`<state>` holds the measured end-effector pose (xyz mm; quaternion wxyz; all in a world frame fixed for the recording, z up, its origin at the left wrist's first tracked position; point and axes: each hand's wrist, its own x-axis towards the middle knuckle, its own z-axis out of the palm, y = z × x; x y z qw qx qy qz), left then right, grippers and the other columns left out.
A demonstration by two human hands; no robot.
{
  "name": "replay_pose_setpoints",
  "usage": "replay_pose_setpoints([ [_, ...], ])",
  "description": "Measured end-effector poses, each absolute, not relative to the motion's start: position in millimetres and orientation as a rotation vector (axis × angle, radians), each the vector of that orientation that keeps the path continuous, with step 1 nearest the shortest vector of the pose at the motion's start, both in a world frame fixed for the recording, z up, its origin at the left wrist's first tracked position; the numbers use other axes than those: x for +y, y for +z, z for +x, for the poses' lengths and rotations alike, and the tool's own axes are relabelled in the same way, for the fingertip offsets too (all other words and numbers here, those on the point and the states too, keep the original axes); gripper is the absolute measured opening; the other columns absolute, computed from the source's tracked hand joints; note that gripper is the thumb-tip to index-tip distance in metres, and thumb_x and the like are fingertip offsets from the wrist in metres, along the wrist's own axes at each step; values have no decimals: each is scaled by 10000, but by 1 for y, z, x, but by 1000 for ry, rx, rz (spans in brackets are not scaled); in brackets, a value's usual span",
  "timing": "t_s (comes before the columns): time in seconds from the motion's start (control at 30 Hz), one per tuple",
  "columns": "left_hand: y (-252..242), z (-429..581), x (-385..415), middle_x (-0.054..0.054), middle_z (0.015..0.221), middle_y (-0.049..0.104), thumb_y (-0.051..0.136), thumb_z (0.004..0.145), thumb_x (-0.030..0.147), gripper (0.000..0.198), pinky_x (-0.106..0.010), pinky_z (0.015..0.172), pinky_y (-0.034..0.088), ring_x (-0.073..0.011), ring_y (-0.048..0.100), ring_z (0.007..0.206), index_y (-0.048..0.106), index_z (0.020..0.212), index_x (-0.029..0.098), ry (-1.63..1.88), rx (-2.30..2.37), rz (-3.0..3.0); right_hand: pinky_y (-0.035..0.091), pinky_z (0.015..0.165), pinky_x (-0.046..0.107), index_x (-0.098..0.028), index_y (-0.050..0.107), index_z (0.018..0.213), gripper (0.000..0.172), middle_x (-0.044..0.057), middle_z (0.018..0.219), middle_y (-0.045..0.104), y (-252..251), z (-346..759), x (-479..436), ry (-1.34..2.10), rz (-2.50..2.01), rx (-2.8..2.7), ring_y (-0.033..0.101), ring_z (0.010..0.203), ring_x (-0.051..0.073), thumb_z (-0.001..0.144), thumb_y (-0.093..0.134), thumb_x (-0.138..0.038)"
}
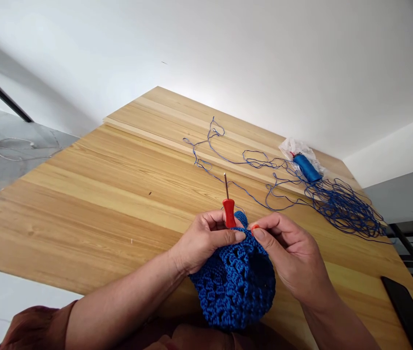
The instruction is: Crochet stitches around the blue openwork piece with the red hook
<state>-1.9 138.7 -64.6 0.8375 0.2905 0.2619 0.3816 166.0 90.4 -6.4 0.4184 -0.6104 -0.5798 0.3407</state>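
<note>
A blue crocheted piece [233, 282] with an openwork pattern hangs between my hands, over the near edge of the table. My left hand [206, 238] is closed on its upper edge, thumb on top. A red-handled crochet hook [229, 209] stands upright at the fingers of that hand, its thin metal shaft pointing away from me. At the piece's upper right edge, my right hand [292, 250] pinches a small orange-red piece [255, 227] that looks like a stitch marker. Fingers hide much of it. A small rounded blue crocheted part [241, 218] shows just behind the edge.
Loose blue yarn [348, 209] lies tangled at the right of the wooden table [119, 189], with strands trailing leftward. Behind it, a blue yarn spool [306, 167] rests on a clear plastic bag [296, 147]. A black phone-like slab [408, 311] lies at the near right edge.
</note>
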Motion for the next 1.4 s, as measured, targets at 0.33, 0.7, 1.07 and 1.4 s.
replay_pose_setpoints([
  [0.33, -64, 0, 136, -6, 742, 717, 928, 615, 206, 229, -249, 721, 466, -110, 614, 687, 770, 771, 151, 828, 577, 578, 465, 552, 213, -197, 707, 809, 214, -5, 677, 659, -3, 166, 89, 904, -1562, -1434, 561, 591, 111, 878, 708, -400],
  [0.7, -64, 2, 136, -5, 734, 727, 930, 615, 187, 222, -227, 720, 471, -91, 626, 671, 780, 772, 140, 772, 528, 506, 481, 587, 205, -204, 723, 846, 185, 0, 719, 683, -4, 170, 87, 937, -1560, -1417, 573, 631, 110, 883, 715, -385],
  [1.07, -65, 1, 137, -21, 760, 745, 933, 621, 173, 247, -208, 707, 483, -82, 641, 676, 772, 801, 121, 772, 515, 545, 498, 593, 186, -215, 723, 837, 161, -10, 721, 692, -4, 171, 87, 889, -1557, -1421, 604, 638, 102, 882, 720, -370],
  [1.4, -66, 2, 137, -28, 753, 745, 945, 607, 198, 273, -200, 693, 482, -79, 640, 667, 764, 789, 108, 776, 535, 543, 518, 672, 198, -274, 709, 931, 39, -28, 816, 724, 8, 175, 78, 583, -1591, -1538, 650, 718, 109, 916, 694, -306],
])
